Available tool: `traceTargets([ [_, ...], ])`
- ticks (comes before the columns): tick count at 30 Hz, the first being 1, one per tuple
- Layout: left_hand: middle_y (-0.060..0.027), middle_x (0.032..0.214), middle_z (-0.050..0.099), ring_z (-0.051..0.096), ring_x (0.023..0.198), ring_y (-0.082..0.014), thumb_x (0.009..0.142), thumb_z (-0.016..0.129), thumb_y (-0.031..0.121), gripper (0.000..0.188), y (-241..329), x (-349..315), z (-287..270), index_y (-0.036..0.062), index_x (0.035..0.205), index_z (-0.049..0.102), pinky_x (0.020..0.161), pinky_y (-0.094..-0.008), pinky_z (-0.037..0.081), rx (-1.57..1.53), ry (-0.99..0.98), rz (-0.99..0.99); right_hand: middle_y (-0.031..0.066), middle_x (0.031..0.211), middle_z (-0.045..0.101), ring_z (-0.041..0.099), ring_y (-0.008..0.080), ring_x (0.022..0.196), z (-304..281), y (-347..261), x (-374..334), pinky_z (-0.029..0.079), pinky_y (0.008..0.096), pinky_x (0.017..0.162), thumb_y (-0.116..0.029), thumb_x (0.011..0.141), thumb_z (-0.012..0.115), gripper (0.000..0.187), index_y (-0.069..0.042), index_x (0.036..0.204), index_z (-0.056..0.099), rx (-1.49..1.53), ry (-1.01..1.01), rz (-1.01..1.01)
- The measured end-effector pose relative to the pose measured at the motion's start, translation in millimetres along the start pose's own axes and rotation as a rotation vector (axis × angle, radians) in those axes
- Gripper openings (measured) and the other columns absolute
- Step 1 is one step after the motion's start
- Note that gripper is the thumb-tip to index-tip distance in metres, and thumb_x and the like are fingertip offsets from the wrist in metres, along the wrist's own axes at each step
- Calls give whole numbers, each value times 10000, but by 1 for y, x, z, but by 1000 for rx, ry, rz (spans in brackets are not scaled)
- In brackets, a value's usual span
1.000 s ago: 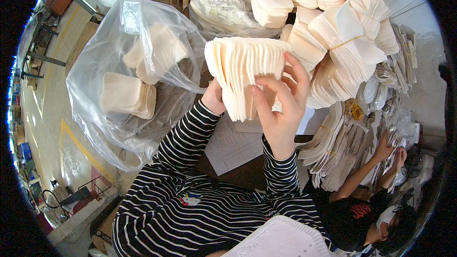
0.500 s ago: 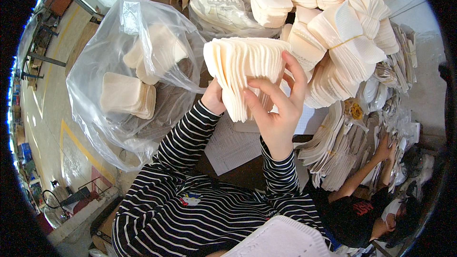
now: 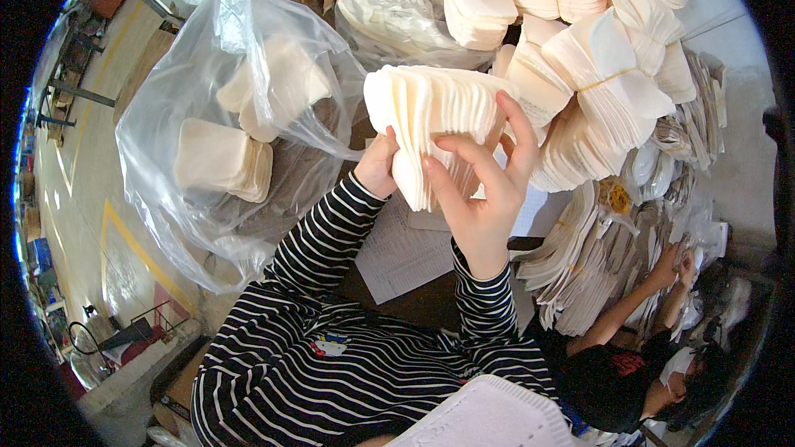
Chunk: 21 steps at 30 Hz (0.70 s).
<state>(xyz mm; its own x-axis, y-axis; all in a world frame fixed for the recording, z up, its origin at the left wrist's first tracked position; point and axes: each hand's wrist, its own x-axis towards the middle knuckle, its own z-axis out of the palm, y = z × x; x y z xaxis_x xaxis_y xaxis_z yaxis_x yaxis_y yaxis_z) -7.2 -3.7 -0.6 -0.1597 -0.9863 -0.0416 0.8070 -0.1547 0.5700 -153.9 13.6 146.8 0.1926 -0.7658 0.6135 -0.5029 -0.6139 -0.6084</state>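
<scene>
A thick stack of cream foam-like pads [image 3: 451,103] is held up in front of me, its layers fanned apart along the near side. My left hand [image 3: 379,167] grips the stack's left edge, with the thumb up against the front and the other fingers mostly hidden behind. My right hand [image 3: 484,190] holds the right side, thumb and index finger pinching at the layers and another finger over the right end. Left of the stack lies a clear plastic bag [image 3: 310,186] with smaller piles of the same pads [image 3: 217,157] inside.
Rubber-banded pad bundles [image 3: 609,83] heap up at the far right. A plastic-wrapped shoe [image 3: 397,16] lies behind the stack. Printed sheets [image 3: 397,257] rest beneath my hands. Flat grey-white bundles [image 3: 571,257] lie to the right, where another person's arms [image 3: 629,298] reach in.
The stack and both hands have shifted slightly right in the picture. The left thumb now shows against the front of the stack, and fewer layers sit fanned at its left side.
</scene>
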Motion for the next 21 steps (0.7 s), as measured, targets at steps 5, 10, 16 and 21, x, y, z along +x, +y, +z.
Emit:
traceTargets([
  [5, -88, 1338, 589, 590, 1189, -198, 936, 602, 499, 713, 6, -4, 12, 35, 1442, 409, 1035, -364, 474, 44, -23, 61, 169, 1439, 426, 439, 338, 1323, 3, 5, -2, 413, 464, 1019, -82, 764, 783, 168, -81, 927, 741, 4, 3, 29],
  [10, -93, 1370, 563, 568, 1219, -198, 909, 627, 511, 776, 4, -1, 7, 30, 1463, 375, 1054, -369, 459, 15, -44, 9, 165, 1436, 427, 417, 332, 1335, 4, 7, -5, 400, 464, 1036, -65, 770, 766, 183, -95, 948, 740, -8, 10, -17],
  [16, -96, 1374, 559, 564, 1222, -198, 875, 650, 543, 827, 4, 1, 11, 34, 1465, 374, 1051, -364, 458, 19, -32, 10, 161, 1439, 428, 402, 330, 1345, 2, 1, -2, 347, 458, 1061, -71, 774, 764, 193, -92, 964, 737, -45, -15, -26],
  [21, -151, 1479, 464, 475, 1338, -294, 1033, 395, 484, 639, 1, -1, 6, 55, 1503, 341, 1150, -448, 354, 60, -86, 60, 165, 1450, 426, 400, 330, 1344, 4, 1, -2, 347, 444, 1045, -100, 793, 768, 168, -78, 955, 729, -22, -7, 14],
])
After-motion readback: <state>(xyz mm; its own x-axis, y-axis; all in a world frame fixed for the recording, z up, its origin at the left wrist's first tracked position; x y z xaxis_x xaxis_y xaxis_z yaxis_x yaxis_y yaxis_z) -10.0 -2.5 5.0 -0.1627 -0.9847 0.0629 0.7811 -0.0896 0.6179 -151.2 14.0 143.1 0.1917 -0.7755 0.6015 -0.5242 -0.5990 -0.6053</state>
